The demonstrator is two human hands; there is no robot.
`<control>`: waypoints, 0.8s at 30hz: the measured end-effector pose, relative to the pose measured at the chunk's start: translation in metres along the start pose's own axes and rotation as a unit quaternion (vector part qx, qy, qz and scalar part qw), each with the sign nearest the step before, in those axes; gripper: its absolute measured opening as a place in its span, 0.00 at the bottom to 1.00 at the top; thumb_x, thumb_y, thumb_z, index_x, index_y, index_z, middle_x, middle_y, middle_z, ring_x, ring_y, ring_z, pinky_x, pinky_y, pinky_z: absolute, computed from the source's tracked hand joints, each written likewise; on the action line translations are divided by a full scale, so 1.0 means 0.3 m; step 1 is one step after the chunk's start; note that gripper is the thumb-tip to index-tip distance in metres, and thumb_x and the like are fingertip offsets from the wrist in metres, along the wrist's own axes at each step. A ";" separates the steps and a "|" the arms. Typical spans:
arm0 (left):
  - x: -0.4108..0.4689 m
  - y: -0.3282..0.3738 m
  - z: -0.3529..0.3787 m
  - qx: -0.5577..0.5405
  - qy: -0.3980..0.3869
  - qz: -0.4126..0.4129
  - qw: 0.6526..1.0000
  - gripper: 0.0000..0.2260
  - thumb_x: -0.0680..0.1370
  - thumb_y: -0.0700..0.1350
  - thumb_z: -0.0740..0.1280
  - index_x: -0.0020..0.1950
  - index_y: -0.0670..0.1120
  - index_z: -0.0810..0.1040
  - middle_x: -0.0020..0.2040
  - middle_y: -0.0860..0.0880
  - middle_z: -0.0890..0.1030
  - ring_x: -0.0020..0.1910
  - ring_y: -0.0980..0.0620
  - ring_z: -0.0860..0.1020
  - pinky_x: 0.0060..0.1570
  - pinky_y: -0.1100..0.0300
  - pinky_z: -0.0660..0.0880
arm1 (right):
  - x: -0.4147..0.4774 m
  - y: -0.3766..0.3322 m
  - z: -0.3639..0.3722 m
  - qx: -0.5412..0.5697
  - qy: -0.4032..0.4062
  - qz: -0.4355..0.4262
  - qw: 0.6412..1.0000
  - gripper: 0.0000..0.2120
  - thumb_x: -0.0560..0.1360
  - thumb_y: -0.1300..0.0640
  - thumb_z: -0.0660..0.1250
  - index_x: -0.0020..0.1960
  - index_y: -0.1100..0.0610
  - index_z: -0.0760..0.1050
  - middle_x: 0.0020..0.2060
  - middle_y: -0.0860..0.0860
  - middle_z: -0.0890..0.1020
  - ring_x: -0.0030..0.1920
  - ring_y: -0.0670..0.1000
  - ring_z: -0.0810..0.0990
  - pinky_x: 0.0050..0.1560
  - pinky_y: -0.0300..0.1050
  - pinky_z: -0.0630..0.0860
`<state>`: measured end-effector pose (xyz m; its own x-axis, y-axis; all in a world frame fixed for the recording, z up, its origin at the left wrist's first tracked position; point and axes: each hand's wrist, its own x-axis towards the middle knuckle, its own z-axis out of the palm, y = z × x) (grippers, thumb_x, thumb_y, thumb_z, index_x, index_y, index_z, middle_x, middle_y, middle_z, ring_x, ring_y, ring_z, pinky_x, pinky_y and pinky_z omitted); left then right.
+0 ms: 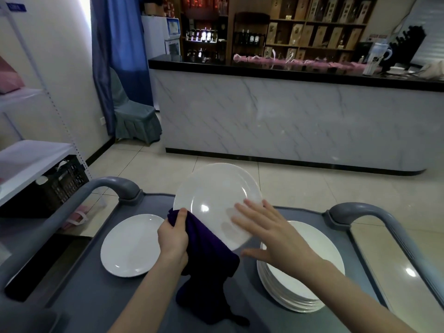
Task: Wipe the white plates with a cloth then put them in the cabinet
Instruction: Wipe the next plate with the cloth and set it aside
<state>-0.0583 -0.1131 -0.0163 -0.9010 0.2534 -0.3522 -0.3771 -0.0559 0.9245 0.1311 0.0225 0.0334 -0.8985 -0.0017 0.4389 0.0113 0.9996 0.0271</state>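
A white plate (213, 198) is held tilted above the grey cart (96, 296). My left hand (173, 239) grips its lower left rim through a dark purple cloth (206, 265), which hangs down under the plate. My right hand (271, 234) is open, its straight fingers spread over the plate's lower right face. A single white plate (129, 246) lies flat on the cart at the left. A stack of several white plates (310, 280) stands on the cart at the right, partly behind my right wrist.
The cart has grey curved handles at the far left (113, 186) and far right (360, 212). A marble-fronted counter (288, 126) with a black top stands across the tiled floor. A white shelf unit with a black crate (64, 183) is at the left.
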 end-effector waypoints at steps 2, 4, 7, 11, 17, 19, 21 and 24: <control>-0.002 -0.005 -0.001 0.009 -0.007 -0.012 1.000 0.13 0.80 0.52 0.67 0.44 0.43 0.77 0.42 0.46 0.79 0.40 0.48 0.77 0.36 0.57 0.73 | 0.002 0.004 0.018 -0.072 -0.039 -0.050 0.995 0.30 0.67 0.48 0.79 0.67 0.55 0.78 0.70 0.54 0.75 0.71 0.56 0.72 0.71 0.60 0.67; -0.004 -0.009 -0.005 0.016 -0.019 -0.025 0.999 0.14 0.80 0.53 0.66 0.45 0.42 0.76 0.42 0.45 0.79 0.40 0.48 0.77 0.36 0.57 0.73 | 0.011 0.004 0.035 -0.112 -0.019 -0.084 0.990 0.23 0.69 0.56 0.79 0.63 0.55 0.80 0.66 0.53 0.79 0.68 0.56 0.75 0.69 0.59 0.70; 0.000 -0.003 -0.017 0.020 -0.033 -0.041 0.998 0.15 0.80 0.53 0.66 0.47 0.41 0.76 0.45 0.43 0.80 0.43 0.46 0.78 0.37 0.56 0.74 | 0.014 0.004 0.057 -0.110 0.021 -0.127 0.986 0.17 0.73 0.64 0.73 0.61 0.56 0.82 0.64 0.54 0.81 0.65 0.56 0.78 0.67 0.58 0.73; 0.019 0.013 -0.032 0.018 -0.059 -0.073 0.995 0.16 0.80 0.55 0.66 0.48 0.41 0.76 0.49 0.42 0.81 0.48 0.43 0.79 0.47 0.52 0.76 | 0.014 0.010 0.049 -0.129 0.027 -0.145 0.981 0.20 0.79 0.65 0.55 0.63 0.56 0.81 0.63 0.52 0.82 0.63 0.54 0.80 0.62 0.52 0.77; 0.047 0.047 -0.076 -0.003 -0.032 -0.092 0.995 0.16 0.79 0.56 0.66 0.48 0.43 0.76 0.46 0.43 0.81 0.46 0.44 0.80 0.41 0.55 0.76 | 0.018 -0.003 0.057 0.028 -0.006 0.040 0.999 0.17 0.73 0.64 0.73 0.60 0.54 0.82 0.60 0.48 0.83 0.60 0.50 0.82 0.55 0.44 0.80; 0.053 0.045 -0.077 -0.040 0.018 -0.073 0.996 0.15 0.79 0.55 0.68 0.53 0.43 0.76 0.49 0.44 0.81 0.49 0.44 0.79 0.46 0.53 0.77 | 0.015 -0.028 0.062 0.149 -0.018 0.204 0.967 0.12 0.78 0.59 0.69 0.61 0.51 0.82 0.56 0.44 0.84 0.55 0.42 0.82 0.52 0.34 0.74; 0.051 0.042 -0.055 -0.053 0.054 -0.050 0.996 0.15 0.78 0.55 0.68 0.55 0.44 0.75 0.52 0.45 0.79 0.51 0.44 0.78 0.53 0.51 0.76 | 0.014 -0.040 0.073 0.267 0.006 0.333 0.904 0.07 0.78 0.57 0.69 0.54 0.51 0.83 0.43 0.44 0.86 0.43 0.47 0.81 0.43 0.34 0.70; 0.006 0.052 0.022 -0.072 0.048 0.002 0.996 0.14 0.79 0.52 0.67 0.58 0.44 0.73 0.52 0.45 0.78 0.47 0.48 0.77 0.47 0.55 0.75 | 0.015 -0.070 0.085 0.388 0.057 0.430 0.813 0.06 0.77 0.58 0.70 0.42 0.57 0.80 0.32 0.47 0.79 0.36 0.49 0.74 0.38 0.41 0.69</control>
<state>-0.0643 -0.1071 -0.0014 -0.9161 0.1599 -0.3676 -0.3946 -0.1970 0.8975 0.1157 0.0022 0.0119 -0.6573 0.7497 0.0765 0.2943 0.3488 -0.8898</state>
